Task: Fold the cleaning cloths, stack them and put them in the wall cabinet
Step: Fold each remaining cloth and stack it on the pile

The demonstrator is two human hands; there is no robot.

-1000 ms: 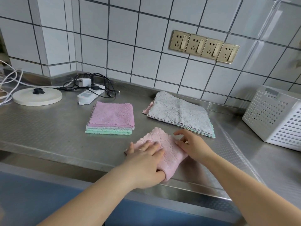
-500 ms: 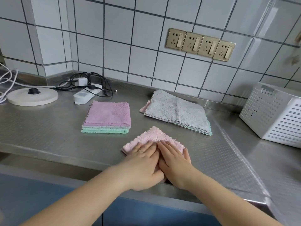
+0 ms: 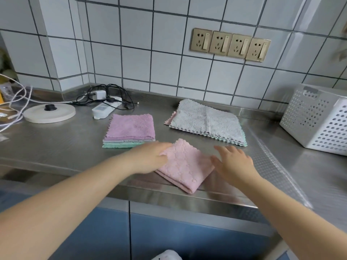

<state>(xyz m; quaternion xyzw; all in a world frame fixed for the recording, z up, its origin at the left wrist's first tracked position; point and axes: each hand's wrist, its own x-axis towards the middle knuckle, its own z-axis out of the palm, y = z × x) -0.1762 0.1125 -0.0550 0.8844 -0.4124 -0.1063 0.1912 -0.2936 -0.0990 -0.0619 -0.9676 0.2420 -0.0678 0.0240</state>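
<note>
A folded light pink cloth lies near the front edge of the steel counter. My left hand lies on its left corner with the fingers stretched out. My right hand is spread at the cloth's right edge, fingers straight; whether it touches the cloth I cannot tell. Behind on the left sits a stack of folded cloths, purple on top and green at the bottom. Behind on the right lies a pile of unfolded cloths with a grey one on top. No wall cabinet is in view.
A white perforated basket stands at the right. A round white kettle base, a power strip with black cables and white cords occupy the back left. Wall sockets sit on the tiled wall.
Both hands pressed side by side on the pink cloth half a second ago. They have slid apart, the left to the cloth's left corner and the right to its right edge.
</note>
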